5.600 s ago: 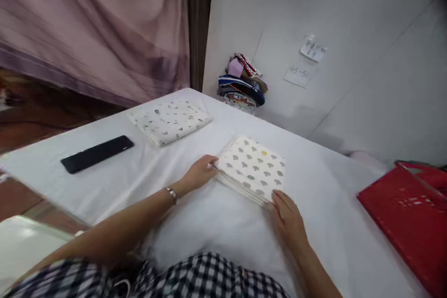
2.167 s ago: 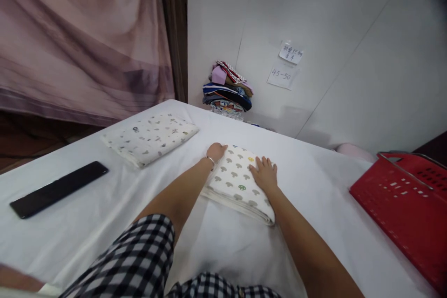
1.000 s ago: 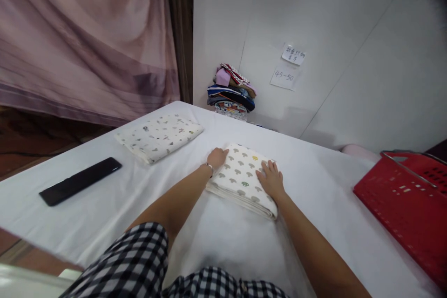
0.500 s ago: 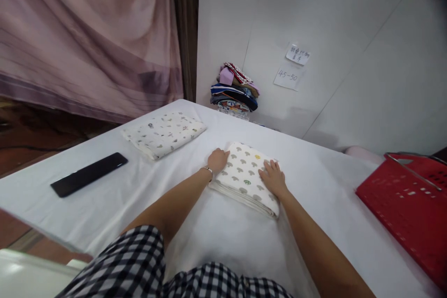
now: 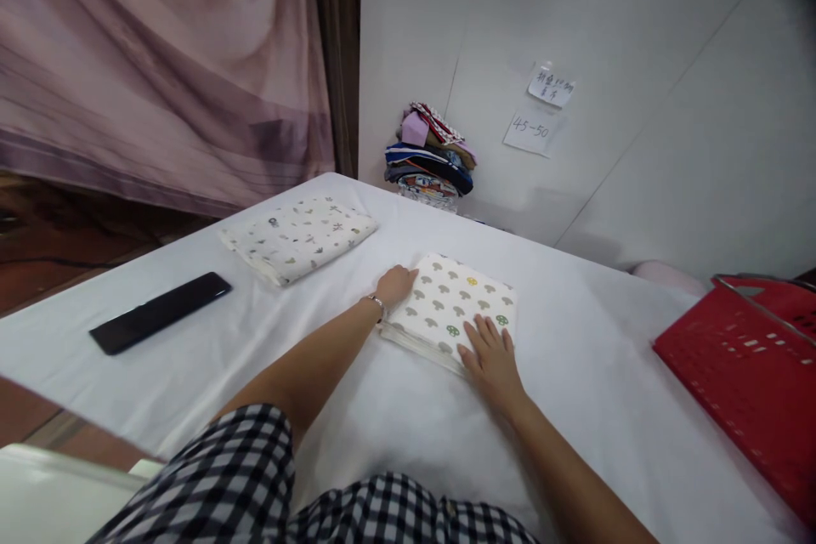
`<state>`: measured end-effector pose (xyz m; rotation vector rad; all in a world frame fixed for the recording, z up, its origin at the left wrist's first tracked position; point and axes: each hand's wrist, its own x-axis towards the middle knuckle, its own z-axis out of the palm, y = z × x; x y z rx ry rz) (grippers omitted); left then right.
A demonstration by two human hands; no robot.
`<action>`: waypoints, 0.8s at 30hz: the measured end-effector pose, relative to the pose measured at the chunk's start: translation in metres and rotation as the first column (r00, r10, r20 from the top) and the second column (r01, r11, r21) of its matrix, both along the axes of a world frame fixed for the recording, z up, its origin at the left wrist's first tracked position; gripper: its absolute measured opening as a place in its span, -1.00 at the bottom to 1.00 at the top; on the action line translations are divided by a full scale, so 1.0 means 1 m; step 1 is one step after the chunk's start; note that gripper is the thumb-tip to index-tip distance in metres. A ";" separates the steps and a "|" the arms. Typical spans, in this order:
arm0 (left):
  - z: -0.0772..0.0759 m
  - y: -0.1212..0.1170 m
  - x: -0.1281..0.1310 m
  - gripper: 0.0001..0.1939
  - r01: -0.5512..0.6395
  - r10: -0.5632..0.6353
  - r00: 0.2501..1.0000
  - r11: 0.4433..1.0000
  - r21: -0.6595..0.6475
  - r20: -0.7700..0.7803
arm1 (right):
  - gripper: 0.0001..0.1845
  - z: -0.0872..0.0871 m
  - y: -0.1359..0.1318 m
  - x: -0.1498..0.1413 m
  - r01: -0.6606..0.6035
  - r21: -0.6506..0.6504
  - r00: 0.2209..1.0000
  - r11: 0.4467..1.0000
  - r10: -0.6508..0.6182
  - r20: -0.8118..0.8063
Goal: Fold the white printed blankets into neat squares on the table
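A folded white cloth with a mushroom print [image 5: 456,306] lies in the middle of the white-covered table [image 5: 592,374]. My left hand [image 5: 395,285] rests against its left edge, fingers curled loosely on the fabric. Flat on the cloth's near right corner lies my right hand [image 5: 490,355], with the fingers stretched out and together. Neither hand holds anything up. A thin bracelet circles my left wrist.
A second folded printed cloth [image 5: 299,236] lies at the far left of the table. A long black flat object [image 5: 159,324] sits near the left edge. A red plastic basket [image 5: 752,382] stands at the right. Folded clothes [image 5: 433,157] are stacked by the wall under paper notes [image 5: 539,110].
My right hand has slid from the cloth's far right part back to its near right corner. The left hand stays at the left edge. The view shifted slightly.
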<state>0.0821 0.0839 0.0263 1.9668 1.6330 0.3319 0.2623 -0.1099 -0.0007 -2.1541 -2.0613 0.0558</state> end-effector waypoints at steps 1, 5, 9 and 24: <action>0.003 0.000 -0.002 -0.48 0.007 -0.006 1.000 1.000 -0.013 0.012 | -0.44 0.001 0.001 0.001 0.001 -0.004 1.000 1.000 -0.001 0.000; 0.009 -0.005 -0.015 -0.30 -0.010 0.013 0.998 0.999 -0.050 0.059 | -0.43 0.009 0.000 0.003 -0.006 -0.033 1.000 0.999 0.005 -0.022; 0.000 -0.020 -0.026 -0.29 -0.009 0.010 0.998 1.000 -0.011 0.061 | -0.42 0.010 -0.010 -0.001 -0.061 0.037 0.998 0.997 0.060 0.020; -0.018 -0.033 -0.031 -0.55 0.065 -0.059 0.998 0.982 0.178 -0.036 | -0.43 -0.012 -0.022 -0.005 -0.262 0.178 0.958 0.948 0.234 0.166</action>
